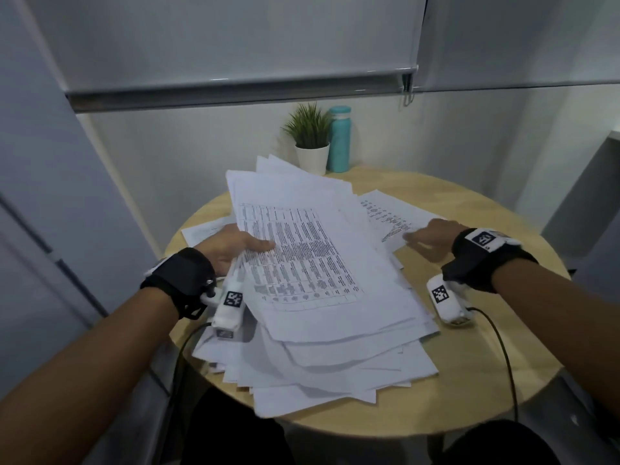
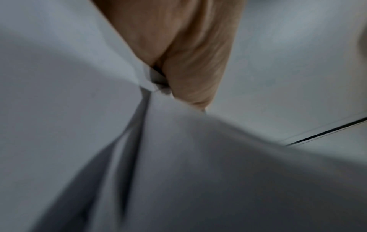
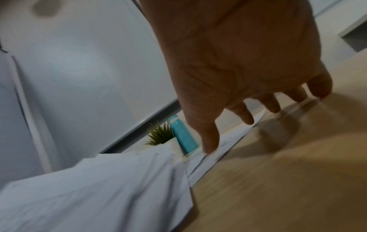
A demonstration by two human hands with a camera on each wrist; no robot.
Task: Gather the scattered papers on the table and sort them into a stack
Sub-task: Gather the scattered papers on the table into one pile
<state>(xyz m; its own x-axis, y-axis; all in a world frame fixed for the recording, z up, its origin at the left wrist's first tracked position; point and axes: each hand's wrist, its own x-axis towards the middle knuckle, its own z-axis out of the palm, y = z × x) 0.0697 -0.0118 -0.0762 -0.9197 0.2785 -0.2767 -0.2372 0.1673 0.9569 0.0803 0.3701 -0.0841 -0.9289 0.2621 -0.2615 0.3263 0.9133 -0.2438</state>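
Left hand (image 1: 231, 248) first: the thumb lies flat on top of the bundle of papers (image 1: 302, 250) with the fingers curled beneath. It grips the bundle's left edge and holds it tilted up off the pile (image 1: 335, 374), which lies below that hand and nearer the person. The left wrist view is blurred but shows skin pinched into a fold of sheets. Just left of that hand, one stray sheet (image 1: 201, 231) pokes out on the table (image 1: 469, 380).

On handling, I'd judge these light, floppy and slick sheet on sheet. A one-edge grip lets the far side sag, and they're splayed already. A better hold is mid-edge with support underneath, then a knock of the edges on the tabletop to square them.

Across to the right, the right hand (image 1: 432, 238) is spread wide and holds nothing. Its fingertips (image 3: 210, 146) are down on the near edge of a printed loose sheet (image 1: 385, 213) lying flat beyond it. A flat single sheet won't pinch easily, so sliding it toward the bundle or lifting a corner looks like the way.
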